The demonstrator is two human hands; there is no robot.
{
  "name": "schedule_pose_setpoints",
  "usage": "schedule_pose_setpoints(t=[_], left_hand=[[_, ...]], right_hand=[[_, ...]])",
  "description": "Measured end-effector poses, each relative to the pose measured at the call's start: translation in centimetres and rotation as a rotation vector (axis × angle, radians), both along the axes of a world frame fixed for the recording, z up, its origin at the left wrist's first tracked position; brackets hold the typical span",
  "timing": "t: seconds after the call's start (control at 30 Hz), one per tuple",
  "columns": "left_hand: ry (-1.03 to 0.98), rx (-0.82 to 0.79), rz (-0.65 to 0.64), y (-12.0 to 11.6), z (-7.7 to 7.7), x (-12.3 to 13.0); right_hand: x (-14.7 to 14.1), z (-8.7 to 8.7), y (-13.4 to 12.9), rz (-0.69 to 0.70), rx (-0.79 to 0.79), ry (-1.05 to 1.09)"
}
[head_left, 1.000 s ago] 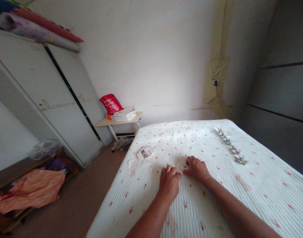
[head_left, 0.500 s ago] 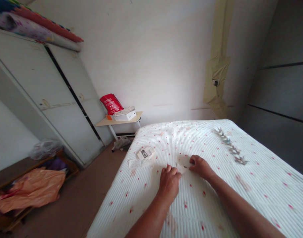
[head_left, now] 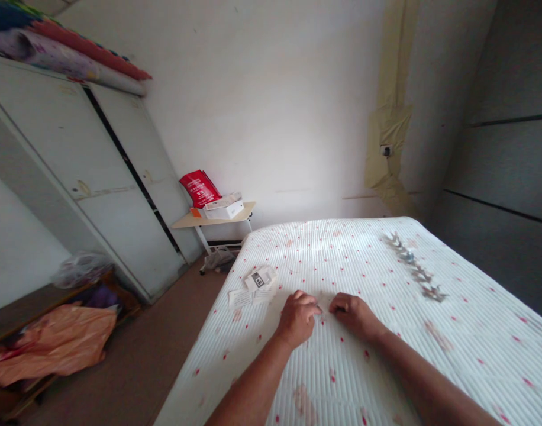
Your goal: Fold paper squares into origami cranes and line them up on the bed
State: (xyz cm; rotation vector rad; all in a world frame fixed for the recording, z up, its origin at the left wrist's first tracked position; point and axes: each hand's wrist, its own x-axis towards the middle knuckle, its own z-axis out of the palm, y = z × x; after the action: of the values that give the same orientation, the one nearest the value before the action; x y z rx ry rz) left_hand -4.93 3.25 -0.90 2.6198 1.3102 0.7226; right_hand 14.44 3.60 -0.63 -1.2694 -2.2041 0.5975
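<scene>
A small pale piece of paper (head_left: 325, 302) lies between the fingertips of the two hands, low over the bed cover (head_left: 342, 378) and hard to make out against it. The fingers of the left hand (head_left: 296, 318) are bent, their tips at the paper's left side; those of the right hand (head_left: 354, 315) are curled inward at its right side. Whether either set pinches the paper, I cannot tell. Just left of the left fingers, printed papers (head_left: 258, 285) lie overlapping on the striped, red-dotted cover. Well to the right of the right fingers and farther forward, a row of small folded figures (head_left: 416, 266) runs slantwise. Beyond the left fingers, past the bed's far left corner, a small table (head_left: 186, 221) bears a red bag (head_left: 200, 189) and a white box (head_left: 225, 209). Farther left stands a pale cabinet (head_left: 115, 213) with rolled mats (head_left: 71, 59) on top; an orange plastic sheet (head_left: 62, 340) lies below it.
</scene>
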Motion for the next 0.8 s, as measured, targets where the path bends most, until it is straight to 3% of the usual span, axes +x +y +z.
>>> schedule_pose_setpoints(t=[0.1, 0.2, 0.33, 0.8], left_hand=[[-0.127, -0.096, 0.238, 0.3, -0.2, 0.4], [-0.108, -0.174, 0.425, 0.3, 0.1, 1.4], [-0.038, -0.198, 0.529, 0.0, 0.5, 2.8], [0.024, -0.233, 0.57, 0.1, 0.4, 2.7]], right_hand=[[0.1, -0.1, 0.2, -0.002, -0.029, 0.006], [0.3, -0.1, 0.4, -0.014, -0.056, 0.022], [0.3, -0.1, 0.4, -0.027, -0.086, 0.047], [0.2, -0.6, 0.6, -0.031, -0.065, 0.032]])
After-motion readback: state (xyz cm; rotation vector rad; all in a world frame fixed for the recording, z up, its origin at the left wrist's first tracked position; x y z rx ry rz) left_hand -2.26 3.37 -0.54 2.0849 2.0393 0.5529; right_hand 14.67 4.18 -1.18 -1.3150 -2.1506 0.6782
